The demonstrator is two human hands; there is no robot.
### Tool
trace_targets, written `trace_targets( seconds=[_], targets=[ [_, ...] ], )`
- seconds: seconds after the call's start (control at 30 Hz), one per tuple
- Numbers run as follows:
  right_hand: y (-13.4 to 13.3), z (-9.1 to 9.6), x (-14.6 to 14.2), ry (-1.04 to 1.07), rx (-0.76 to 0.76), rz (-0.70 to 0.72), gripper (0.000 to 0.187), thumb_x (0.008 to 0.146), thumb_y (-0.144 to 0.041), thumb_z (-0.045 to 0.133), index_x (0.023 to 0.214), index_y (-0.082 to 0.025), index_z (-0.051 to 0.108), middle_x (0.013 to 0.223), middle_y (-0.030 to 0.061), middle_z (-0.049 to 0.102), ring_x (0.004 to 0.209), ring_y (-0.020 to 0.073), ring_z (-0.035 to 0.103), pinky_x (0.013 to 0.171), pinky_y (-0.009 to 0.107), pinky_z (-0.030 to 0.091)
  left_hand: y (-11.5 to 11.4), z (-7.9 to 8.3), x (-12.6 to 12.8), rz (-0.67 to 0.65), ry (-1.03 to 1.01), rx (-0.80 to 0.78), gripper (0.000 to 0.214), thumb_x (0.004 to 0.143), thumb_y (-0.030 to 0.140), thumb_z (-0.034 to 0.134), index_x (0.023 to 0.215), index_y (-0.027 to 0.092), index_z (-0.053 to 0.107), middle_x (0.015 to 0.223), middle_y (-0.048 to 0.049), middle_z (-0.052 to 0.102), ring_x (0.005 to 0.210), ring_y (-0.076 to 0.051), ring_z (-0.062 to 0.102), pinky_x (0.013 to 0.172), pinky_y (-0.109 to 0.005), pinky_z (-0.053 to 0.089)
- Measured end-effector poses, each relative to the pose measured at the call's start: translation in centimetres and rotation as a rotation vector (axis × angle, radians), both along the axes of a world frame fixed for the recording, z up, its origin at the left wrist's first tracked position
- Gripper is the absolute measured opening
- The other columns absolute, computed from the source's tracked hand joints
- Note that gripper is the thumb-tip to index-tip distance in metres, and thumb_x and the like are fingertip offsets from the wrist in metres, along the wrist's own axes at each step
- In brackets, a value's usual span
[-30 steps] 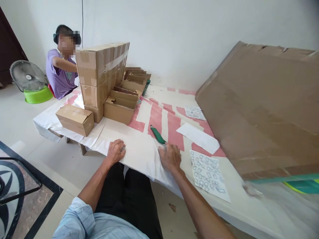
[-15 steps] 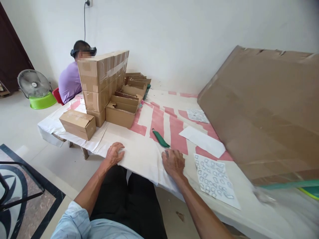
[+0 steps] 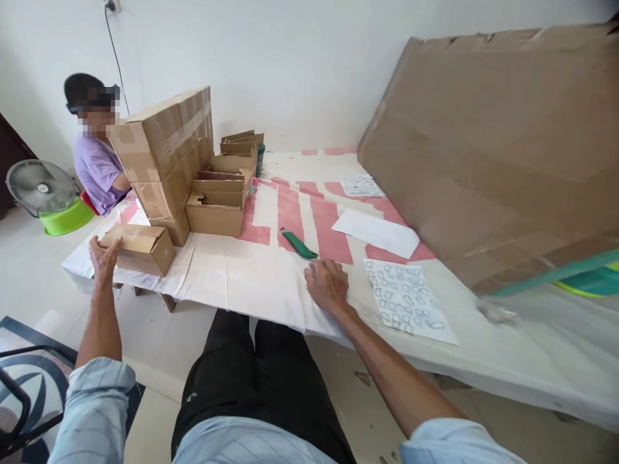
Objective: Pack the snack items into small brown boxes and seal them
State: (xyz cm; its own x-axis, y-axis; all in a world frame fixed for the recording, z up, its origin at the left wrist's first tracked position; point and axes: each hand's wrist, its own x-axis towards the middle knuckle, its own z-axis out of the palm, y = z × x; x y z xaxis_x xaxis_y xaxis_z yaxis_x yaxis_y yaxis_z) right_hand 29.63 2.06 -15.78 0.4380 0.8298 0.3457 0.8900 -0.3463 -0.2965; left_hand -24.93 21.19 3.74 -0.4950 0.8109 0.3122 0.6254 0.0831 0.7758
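At the left edge of the table, my left hand (image 3: 103,256) is at the left end of a closed cardboard box (image 3: 140,248), its thumb and fingers spread against it. My right hand (image 3: 329,283) rests on the tablecloth, fingers loosely bent and holding nothing that I can see. Just beyond its fingertips lies a green-handled cutter (image 3: 298,243). To the right of that hand is a sheet of paper (image 3: 406,299) printed with small outlined shapes. A blank white paper (image 3: 377,233) lies farther back.
Taped cardboard boxes (image 3: 167,151) are stacked behind the single box, with open cardboard trays (image 3: 215,212) beside them. A large cardboard carton (image 3: 498,148) stands at the right. Another person (image 3: 99,167) sits beyond the stack. A fan (image 3: 42,187) is on the floor.
My left hand has moved left from the table's front edge to the single cardboard box. My right hand stays by the cutter. The view has shifted, and the other person's head has turned.
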Motion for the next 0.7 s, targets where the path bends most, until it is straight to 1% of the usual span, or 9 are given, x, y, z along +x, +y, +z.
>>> trace_targets(
  seconds=[0.07,0.17,0.27,0.37,0.47,0.53,0.6,0.63,0.7],
  targets=[
    [0.1,-0.2,0.0,-0.006,0.012,-0.003,0.03,0.103,-0.028,0.047,0.111,-0.013,0.072,0.119,0.0199,0.067,0.11,0.0331,0.054,0.091,0.045,0.041,0.6,-0.8,-0.8,-0.038,-0.039,-0.018,0.085,0.074,0.042,0.086,0.145,0.01,0.051,0.149,-0.0191,0.058,0.143,-0.036,0.054,0.124,-0.052,0.044],
    [0.2,-0.7,0.1,-0.012,0.053,0.004,0.028,0.102,-0.029,0.049,0.109,-0.014,0.072,0.116,0.0195,0.066,0.108,0.0336,0.053,0.09,0.046,0.042,0.2,-2.3,-0.3,-0.07,-0.061,-0.006,0.088,0.069,0.045,0.089,0.142,0.011,0.054,0.143,-0.0172,0.061,0.135,-0.035,0.06,0.119,-0.05,0.049],
    [0.2,-1.0,0.2,0.002,0.103,0.013,0.026,0.099,-0.03,0.051,0.105,-0.016,0.072,0.113,0.0179,0.067,0.105,0.0328,0.053,0.089,0.045,0.041,-1.2,-3.5,1.9,-0.17,-0.101,0.038,0.088,0.063,0.049,0.094,0.137,0.015,0.06,0.135,-0.0137,0.064,0.13,-0.035,0.062,0.118,-0.05,0.05],
    [0.1,-0.8,0.3,0.058,0.151,0.025,0.024,0.096,-0.03,0.051,0.099,-0.018,0.071,0.107,0.0167,0.067,0.102,0.0321,0.054,0.088,0.045,0.042,-3.6,-4.9,5.4,-0.283,-0.121,0.082,0.085,0.06,0.052,0.096,0.131,0.017,0.065,0.131,-0.0131,0.065,0.125,-0.036,0.063,0.114,-0.053,0.052],
    [-0.1,-0.1,0.0,0.189,0.263,0.041,0.022,0.093,-0.03,0.051,0.095,-0.019,0.07,0.103,0.0163,0.068,0.102,0.0329,0.055,0.091,0.047,0.045,-6.5,-6.3,9.3,-0.414,-0.122,0.101,0.081,0.064,0.055,0.094,0.131,0.019,0.066,0.132,-0.014,0.065,0.122,-0.035,0.064,0.109,-0.052,0.054],
    [-0.3,0.6,-0.6,0.243,0.329,0.054,0.023,0.092,-0.032,0.051,0.096,-0.02,0.07,0.102,0.0154,0.068,0.105,0.0331,0.058,0.094,0.049,0.047,-8.2,-7.2,11.4,-0.524,-0.14,0.093,0.077,0.069,0.055,0.092,0.133,0.02,0.065,0.134,-0.0136,0.066,0.122,-0.033,0.065,0.106,-0.05,0.055],
    [-0.4,1.6,-1.7,0.291,0.372,0.092,0.028,0.096,-0.039,0.049,0.101,-0.021,0.07,0.106,0.0145,0.07,0.108,0.0322,0.061,0.093,0.048,0.051,-9.3,-8.0,12.6,-0.657,-0.174,0.056,0.073,0.073,0.054,0.09,0.133,0.022,0.065,0.134,-0.0128,0.068,0.124,-0.033,0.065,0.101,-0.048,0.057],
    [-0.5,2.2,-2.5,0.35,0.4,0.124,0.033,0.099,-0.044,0.048,0.104,-0.021,0.071,0.109,0.0143,0.071,0.108,0.0316,0.063,0.091,0.047,0.053,-9.5,-8.3,12.8,-0.724,-0.203,0.029,0.072,0.073,0.053,0.09,0.133,0.022,0.065,0.134,-0.0127,0.069,0.127,-0.034,0.064,0.099,-0.047,0.058],
    [-0.6,3.9,-4.5,0.558,0.48,0.198,0.043,0.103,-0.055,0.047,0.113,-0.02,0.071,0.118,0.0148,0.073,0.109,0.0305,0.067,0.088,0.046,0.057,-9.4,-9.0,12.9,-0.849,-0.29,-0.044,0.08,0.069,0.051,0.093,0.137,0.023,0.064,0.136,-0.0137,0.068,0.134,-0.036,0.061,0.096,-0.045,0.059]
  ],
)
